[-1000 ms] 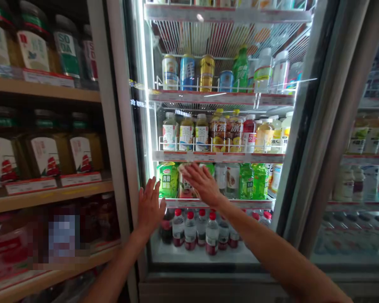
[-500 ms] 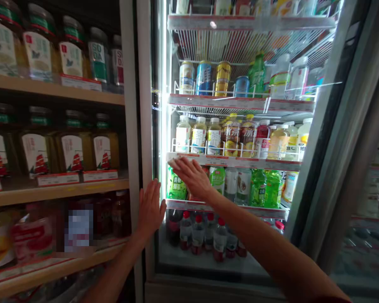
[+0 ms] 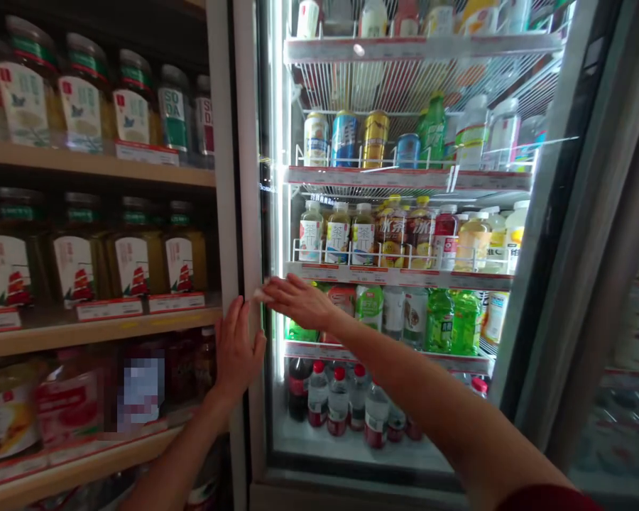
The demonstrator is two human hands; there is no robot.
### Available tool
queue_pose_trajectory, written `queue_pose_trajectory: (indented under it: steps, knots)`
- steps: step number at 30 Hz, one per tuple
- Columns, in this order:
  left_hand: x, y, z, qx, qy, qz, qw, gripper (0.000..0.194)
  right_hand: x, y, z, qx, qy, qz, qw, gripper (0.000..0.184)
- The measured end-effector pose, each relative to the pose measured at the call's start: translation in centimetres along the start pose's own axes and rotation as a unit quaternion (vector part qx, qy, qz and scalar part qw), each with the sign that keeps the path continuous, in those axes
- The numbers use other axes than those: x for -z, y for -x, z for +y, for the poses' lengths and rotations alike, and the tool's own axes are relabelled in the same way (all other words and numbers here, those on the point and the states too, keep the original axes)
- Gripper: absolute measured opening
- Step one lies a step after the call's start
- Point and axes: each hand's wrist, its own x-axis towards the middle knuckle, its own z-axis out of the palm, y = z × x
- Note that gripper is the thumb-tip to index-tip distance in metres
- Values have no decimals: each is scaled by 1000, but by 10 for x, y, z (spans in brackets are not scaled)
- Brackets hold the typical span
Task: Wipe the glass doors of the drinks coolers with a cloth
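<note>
My left hand lies flat and open against the grey frame at the left edge of a lit drinks fridge. My right hand is open too, fingers stretched out leftward and flat on the fridge's glass door, fingertips near the frame. Behind the glass, right by this hand, stand green bottles on the third shelf. Below them is a row of red-capped bottles. Neither hand holds anything.
Wooden shelves on the left carry rows of labelled jars and bottles. Inside the fridge, cans and tea bottles fill the upper racks. A second glass door stands to the right.
My right hand slid left across the glass, from in front of the green bottles to the door's left edge. The left hand stayed on the frame. The view shifted left.
</note>
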Motion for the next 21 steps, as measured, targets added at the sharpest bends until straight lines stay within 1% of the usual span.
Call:
queue_pose_trajectory:
  steps: [1, 3, 4, 5, 6, 7, 10, 11, 12, 13, 14, 15, 17, 18, 19, 20, 21]
  knots:
    - [1, -5, 0, -4, -3, 5, 1000, 62, 6, -9, 15, -32, 7, 11, 999, 41]
    - [3, -14, 2, -14, -10, 14, 1000, 62, 18, -25, 41, -127, 24, 45, 991, 44]
    - [3, -18, 3, -18, -13, 18, 1000, 62, 22, -30, 48, -163, 30, 60, 984, 43]
    - [3, -21, 4, -21, -15, 21, 999, 62, 24, -32, 51, -179, 32, 69, 981, 43]
    - [3, -25, 5, -24, -17, 24, 999, 62, 23, -31, 49, -171, 31, 71, 982, 42]
    - [3, -27, 5, -27, -18, 27, 999, 62, 21, -27, 43, -147, 27, 67, 987, 41]
    - [3, -34, 5, -40, -19, 31, 999, 63, 11, -6, 20, -19, 9, 33, 999, 39]
    - [3, -37, 5, -46, -18, 30, 998, 63, 10, 0, 17, 19, 6, 22, 1000, 39]
    - [3, -40, 6, -52, -18, 30, 998, 63, 11, 4, 19, 39, 8, 16, 999, 39]
    - [3, -43, 8, -59, -19, 30, 998, 63, 14, 7, 26, 37, 13, 18, 999, 41]
    - [2, -48, 10, -66, -20, 31, 997, 63, 20, 9, 37, 5, 21, 29, 999, 43]
    - [1, -53, 13, -73, -21, 33, 997, 63, 27, 9, 51, -51, 29, 49, 997, 45]
    - [-3, -65, 21, -89, -21, 38, 995, 63, 43, 13, 78, -179, 45, 95, 978, 46]
    - [-5, -71, 25, -99, -20, 41, 994, 63, 49, 17, 88, -226, 50, 113, 966, 45]
    - [-8, -78, 31, -110, -19, 43, 993, 62, 53, 23, 93, -249, 52, 121, 959, 45]
    - [-11, -84, 37, -121, -19, 46, 991, 62, 55, 31, 94, -248, 53, 120, 960, 45]
    - [-14, -91, 43, -133, -18, 48, 990, 62, 55, 40, 92, -221, 52, 110, 968, 45]
